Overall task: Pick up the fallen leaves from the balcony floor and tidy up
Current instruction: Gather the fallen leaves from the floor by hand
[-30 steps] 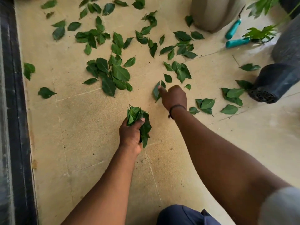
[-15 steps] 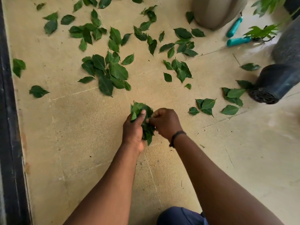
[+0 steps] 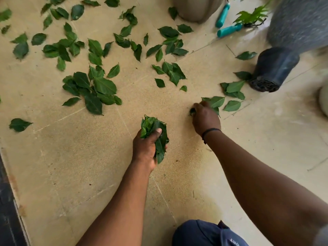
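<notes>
1. Left hand (image 3: 149, 148) grips a thick wad of green leaves (image 3: 156, 134), banking them so the other can gather.
2. Right hand (image 3: 204, 118) pinches loose leaves (image 3: 215, 102) just beside the tipped black plastic pot (image 3: 275, 68).
3. Scattered green leaves (image 3: 95, 87) wait left of that pot; teal-handled shears (image 3: 229, 30) lie beyond it.

- Black plastic pot (image 3: 274, 68) tipped on its side, far right
- Teal-handled pruning shears (image 3: 226, 20) beside beige planter (image 3: 195, 8)
- Grey speckled pot (image 3: 300, 23), top right
- Dark door track (image 3: 7, 210), left edge
</notes>
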